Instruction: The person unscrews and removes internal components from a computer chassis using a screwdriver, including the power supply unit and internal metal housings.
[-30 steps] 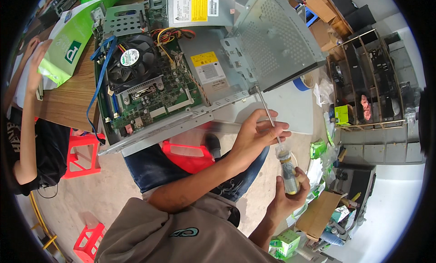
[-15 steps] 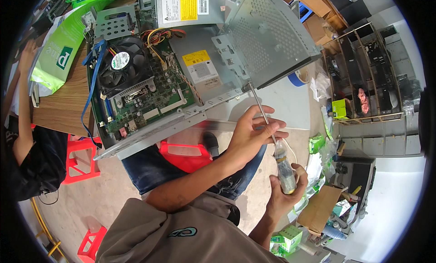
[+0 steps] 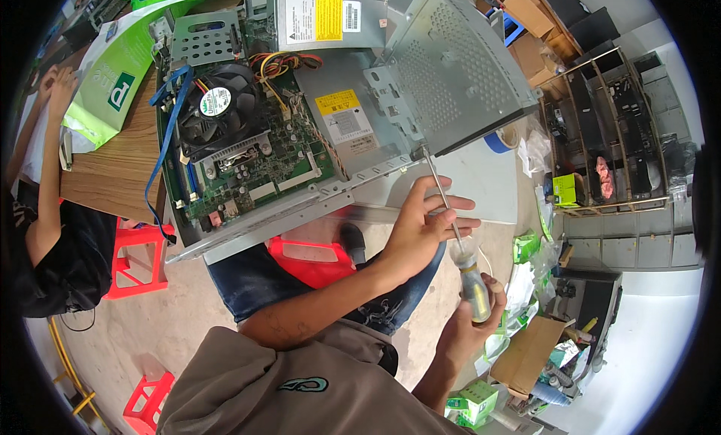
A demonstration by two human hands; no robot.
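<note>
In the head view, both hands are on one screwdriver [image 3: 475, 288] with a clear, yellowish handle and a long thin metal shaft. The right hand [image 3: 472, 328] is closed around the end of the handle. The left hand [image 3: 420, 232] has the shaft between its thumb and fingers, with the fingertips reaching out past the metal. The shaft slants up and to the left, and its tip is at the near rim of an open computer case [image 3: 289, 212], by the foot of a raised perforated panel [image 3: 466, 67]. Whether the tip sits in a screw is too small to tell.

The case lies over the right edge of a wood-topped counter [image 3: 109, 181], its near rim jutting past the counter's near edge. Inside it, a black fan [image 3: 215, 102] sits on a green circuit board [image 3: 306, 148], with a blue cable [image 3: 167, 146] draped down its left side and a bundle of coloured wires [image 3: 272, 61] beyond the board. A green-and-white bag [image 3: 105, 89] lies toward the counter's left edge, near another person's hands [image 3: 61, 88]. Under the case's near rim stands a red stool [image 3: 312, 270].
</note>
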